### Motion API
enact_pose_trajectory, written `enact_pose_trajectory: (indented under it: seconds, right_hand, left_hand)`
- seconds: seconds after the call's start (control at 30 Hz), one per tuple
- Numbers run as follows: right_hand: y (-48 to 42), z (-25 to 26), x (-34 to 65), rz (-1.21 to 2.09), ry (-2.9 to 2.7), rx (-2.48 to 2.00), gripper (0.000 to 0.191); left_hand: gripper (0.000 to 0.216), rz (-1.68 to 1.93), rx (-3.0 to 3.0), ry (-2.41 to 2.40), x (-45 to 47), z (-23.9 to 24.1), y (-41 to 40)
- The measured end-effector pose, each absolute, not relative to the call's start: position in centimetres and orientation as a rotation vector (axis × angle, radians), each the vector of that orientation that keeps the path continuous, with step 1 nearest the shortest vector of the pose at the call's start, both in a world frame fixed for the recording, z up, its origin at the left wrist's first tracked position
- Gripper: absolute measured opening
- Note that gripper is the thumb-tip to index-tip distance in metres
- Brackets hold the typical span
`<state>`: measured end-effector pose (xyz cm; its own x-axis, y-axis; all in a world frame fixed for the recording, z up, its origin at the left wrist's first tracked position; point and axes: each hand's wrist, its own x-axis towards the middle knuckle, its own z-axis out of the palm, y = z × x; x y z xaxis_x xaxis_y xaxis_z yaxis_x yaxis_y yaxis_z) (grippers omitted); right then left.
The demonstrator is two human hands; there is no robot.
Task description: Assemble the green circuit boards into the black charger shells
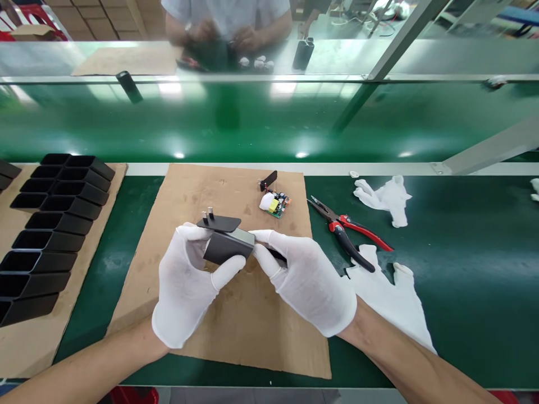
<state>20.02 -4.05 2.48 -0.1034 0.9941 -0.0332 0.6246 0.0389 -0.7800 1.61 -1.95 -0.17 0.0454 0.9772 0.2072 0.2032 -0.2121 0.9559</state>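
Observation:
My left hand (189,280), in a white glove, is closed around a dark grey power adapter housing (229,245). A black plate with metal plug prongs (219,223) sits at the housing's top, tilted off its edge. My right hand (305,275), also gloved, has its fingers pinched at the housing's right end. Part of a thin black piece (278,256) shows between those fingers; its kind is mostly hidden. Beyond the hands, a small circuit board (278,203) with a yellow component lies on the cardboard (236,185), beside a small black plate (268,180).
Red-and-black long-nose pliers (343,224) lie right of the cardboard, near white gloves (389,199). Rows of black open housings (63,224) stand on cardboard at left. Behind is a green conveyor belt (252,123) carrying a black housing (128,87); another person (227,28) works across it.

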Motion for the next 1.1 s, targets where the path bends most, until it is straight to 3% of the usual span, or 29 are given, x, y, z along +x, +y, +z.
enact_pose_trajectory:
  seconds: [0.7, 0.97, 1.1]
  right_hand:
    - [-4.3, 1.3, 19.8, 0.859, -1.754, -1.579, 0.034]
    - [-2.8, 1.7, 21.7, 0.961, -1.819, -1.505, 0.031]
    - [-2.5, 1.2, 22.3, 0.808, -1.849, -1.474, 0.03]
  left_hand:
    - [0.042, 1.309, 1.538, 1.132, 1.4, -0.8, -2.0]
    - [0.038, 1.101, 0.933, 1.109, 1.4, 0.0, -0.5]
    - [0.039, 1.057, 0.623, 1.008, 1.1, -0.1, 0.5]
